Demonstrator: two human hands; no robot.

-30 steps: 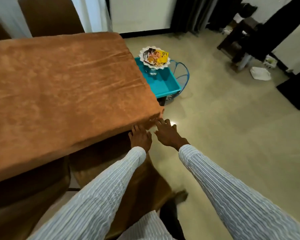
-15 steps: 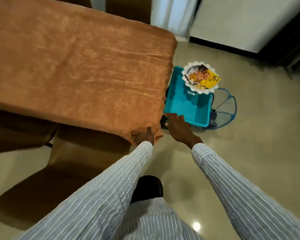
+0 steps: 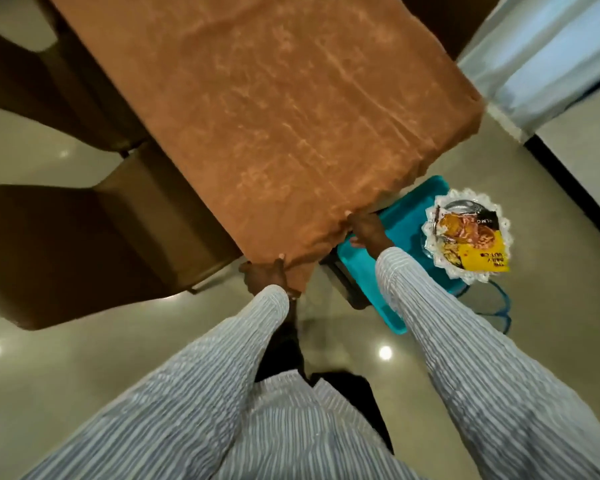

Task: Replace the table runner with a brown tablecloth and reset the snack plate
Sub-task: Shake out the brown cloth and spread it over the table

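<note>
A brown tablecloth [image 3: 274, 126] covers the whole table top and hangs over its near corner. My left hand [image 3: 265, 277] grips the hanging cloth at that corner. My right hand [image 3: 366, 230] pinches the cloth's edge a little to the right, over a teal stool. The snack plate [image 3: 430, 245], white with a scalloped rim, sits on the teal stool [image 3: 371, 271] to the right of the table. It holds snack packets [image 3: 471, 244], one yellow and one dark. No table runner is in view.
Two brown padded chairs [image 3: 66, 244] stand at the table's left side. A blue wire basket [image 3: 499, 306] lies on the floor behind the stool. A curtain [image 3: 541, 57] and wall close off the upper right. Glossy beige floor lies around my feet.
The view has swung round the table corner. My right hand moved from beside the stool onto the cloth's edge. My left hand stays on the corner.
</note>
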